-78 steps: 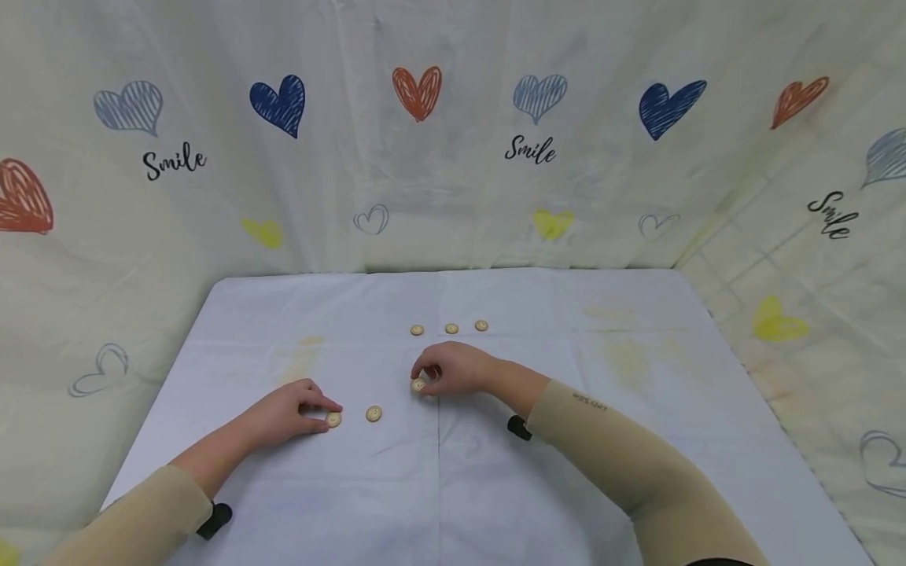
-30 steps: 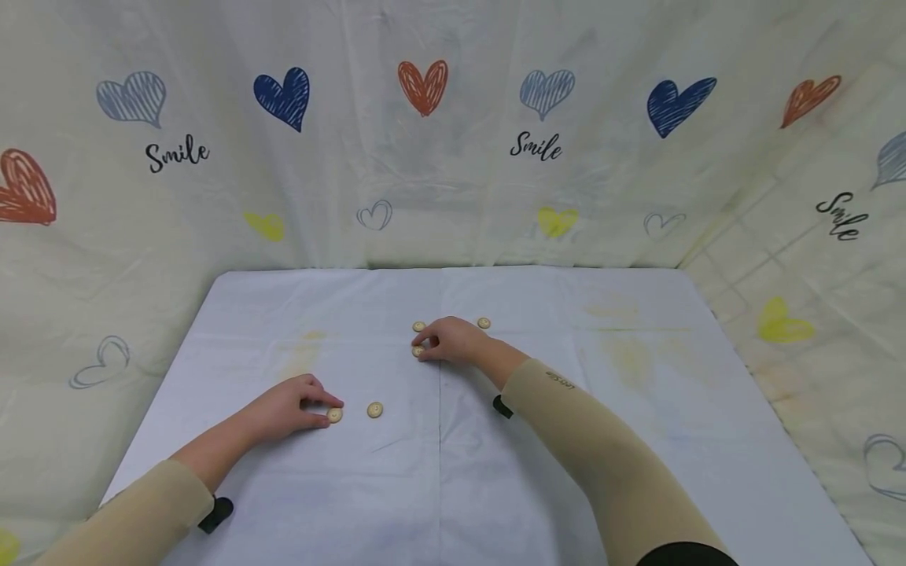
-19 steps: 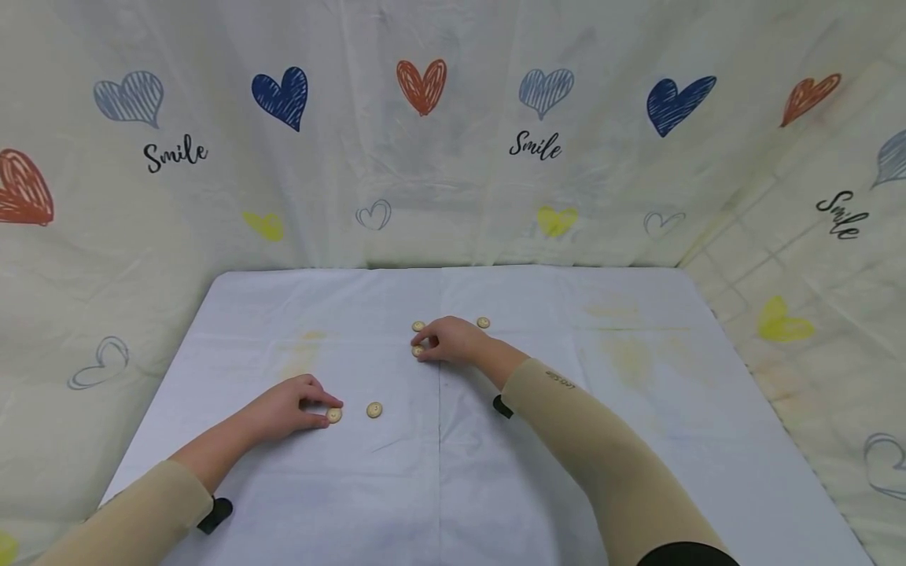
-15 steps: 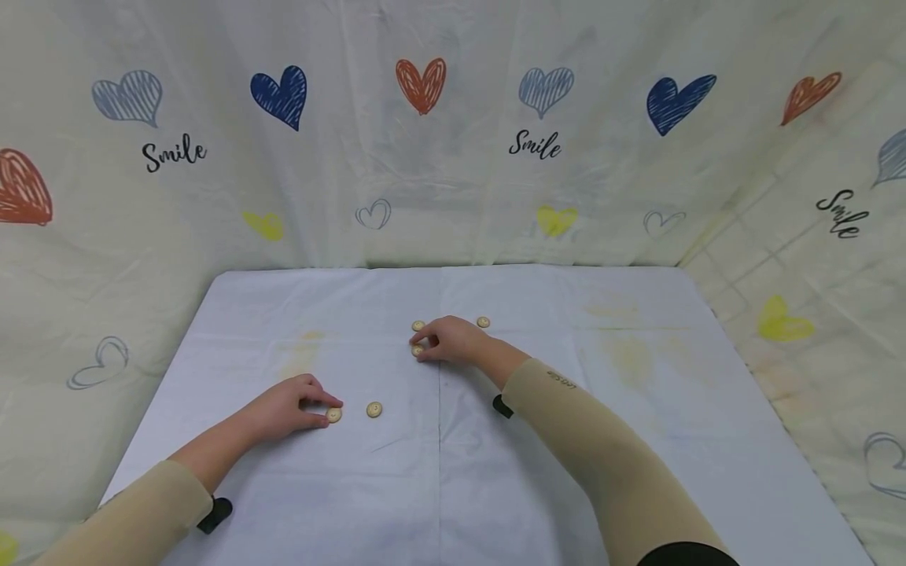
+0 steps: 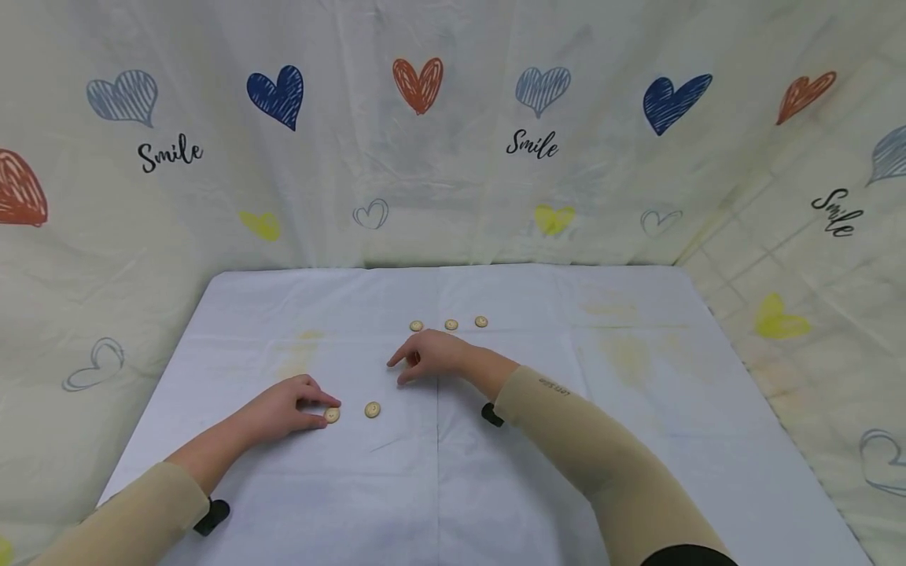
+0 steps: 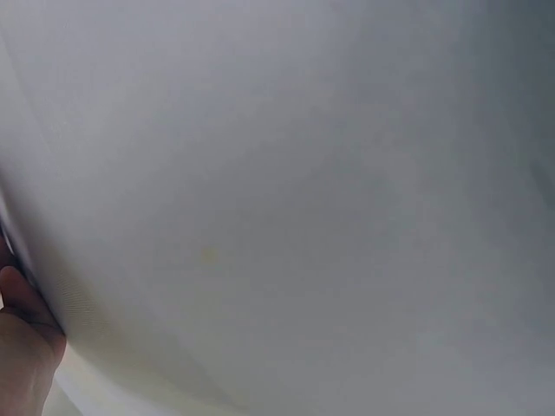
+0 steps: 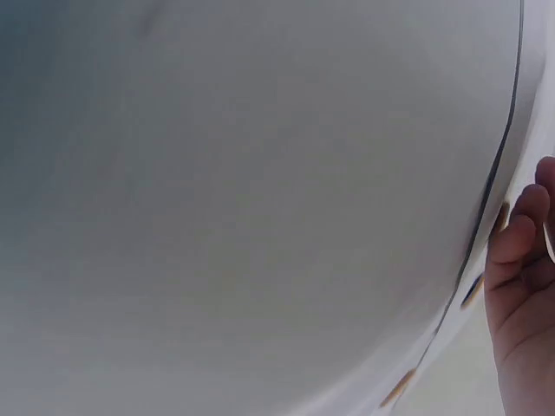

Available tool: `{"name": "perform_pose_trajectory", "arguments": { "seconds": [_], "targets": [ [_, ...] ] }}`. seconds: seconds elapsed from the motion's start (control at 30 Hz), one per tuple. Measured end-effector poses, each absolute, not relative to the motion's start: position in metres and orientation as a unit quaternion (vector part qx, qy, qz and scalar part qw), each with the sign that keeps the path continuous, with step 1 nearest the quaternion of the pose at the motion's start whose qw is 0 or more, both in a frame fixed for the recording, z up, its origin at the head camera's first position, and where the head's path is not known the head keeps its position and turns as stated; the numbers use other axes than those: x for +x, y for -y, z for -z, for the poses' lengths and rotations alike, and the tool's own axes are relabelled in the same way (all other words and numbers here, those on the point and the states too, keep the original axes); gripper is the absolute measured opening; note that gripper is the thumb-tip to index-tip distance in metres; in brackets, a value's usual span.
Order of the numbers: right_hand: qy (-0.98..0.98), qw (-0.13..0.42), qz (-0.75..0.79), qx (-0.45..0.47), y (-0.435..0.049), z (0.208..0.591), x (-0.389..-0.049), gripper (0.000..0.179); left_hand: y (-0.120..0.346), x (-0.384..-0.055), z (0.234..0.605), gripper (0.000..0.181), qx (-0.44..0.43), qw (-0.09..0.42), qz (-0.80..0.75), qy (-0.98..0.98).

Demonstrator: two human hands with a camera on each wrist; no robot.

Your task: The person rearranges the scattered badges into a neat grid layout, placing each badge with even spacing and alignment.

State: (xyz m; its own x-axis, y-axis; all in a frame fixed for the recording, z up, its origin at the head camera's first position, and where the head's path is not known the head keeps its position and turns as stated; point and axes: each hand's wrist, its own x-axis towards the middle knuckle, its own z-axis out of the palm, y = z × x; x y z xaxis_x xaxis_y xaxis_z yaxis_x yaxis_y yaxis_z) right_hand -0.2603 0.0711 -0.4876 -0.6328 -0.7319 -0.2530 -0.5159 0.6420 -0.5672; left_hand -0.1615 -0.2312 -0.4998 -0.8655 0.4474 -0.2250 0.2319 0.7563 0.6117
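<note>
The left hand [image 5: 292, 407] extends from the near left over a broad surface [image 5: 333, 503] covered in white cloth. Its grip is narrowed to a pinch: thumb and forefinger hold the edge of a round, flat, tan, wood-coloured button [image 5: 332, 415], which lies at the surface. A second button [image 5: 372, 409] of the same shape and colour lies just to the right, apart from both hands.

The right hand [image 5: 433, 354] is located farther out, near the centre. Its grip is partly spread, with a gap between forefinger tip and thumb tip; it has hold of nothing visible. Contact between these fingertips and the surface cannot be determined.

Three matching buttons form a row on the far side of the right hand: the far left button [image 5: 416, 325], just beyond the knuckles; the far middle button [image 5: 451, 324]; and the far right button [image 5: 481, 321]. They are spaced apart from one another.

Each forearm is covered by a tan sleeve [image 5: 602, 452], with a black fitting [image 5: 212, 517] below the wrist. A white curtain [image 5: 467, 189], printed with hearts and the word "Smile", stands beyond the surface.
</note>
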Motion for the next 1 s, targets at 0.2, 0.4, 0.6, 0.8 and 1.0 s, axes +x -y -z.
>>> {"name": "perform_pose_trajectory", "arguments": {
  "seconds": [0.2,0.4,0.6,0.8,1.0],
  "targets": [
    [-0.854,0.249,0.196,-0.413,-0.053,0.489,-0.244,0.034,0.232,-0.161,0.501,0.029,0.183,0.181,-0.297,-0.920],
    [-0.838,0.248,0.163,-0.459,-0.038,0.491,-0.231,0.034,0.232,-0.161,0.501,0.029,0.187,0.181,-0.297,-0.919],
    [-0.841,0.235,0.142,-0.465,-0.034,0.492,-0.228,0.032,0.232,-0.161,0.499,0.028,0.193,0.182,-0.299,-0.917],
    [-0.844,0.229,0.129,-0.468,-0.033,0.491,-0.225,0.028,0.233,-0.162,0.501,0.028,0.196,0.183,-0.303,-0.914],
    [-0.840,0.226,0.122,-0.478,-0.032,0.489,-0.224,0.024,0.233,-0.162,0.500,0.028,0.193,0.182,-0.304,-0.915]
  ]
}}
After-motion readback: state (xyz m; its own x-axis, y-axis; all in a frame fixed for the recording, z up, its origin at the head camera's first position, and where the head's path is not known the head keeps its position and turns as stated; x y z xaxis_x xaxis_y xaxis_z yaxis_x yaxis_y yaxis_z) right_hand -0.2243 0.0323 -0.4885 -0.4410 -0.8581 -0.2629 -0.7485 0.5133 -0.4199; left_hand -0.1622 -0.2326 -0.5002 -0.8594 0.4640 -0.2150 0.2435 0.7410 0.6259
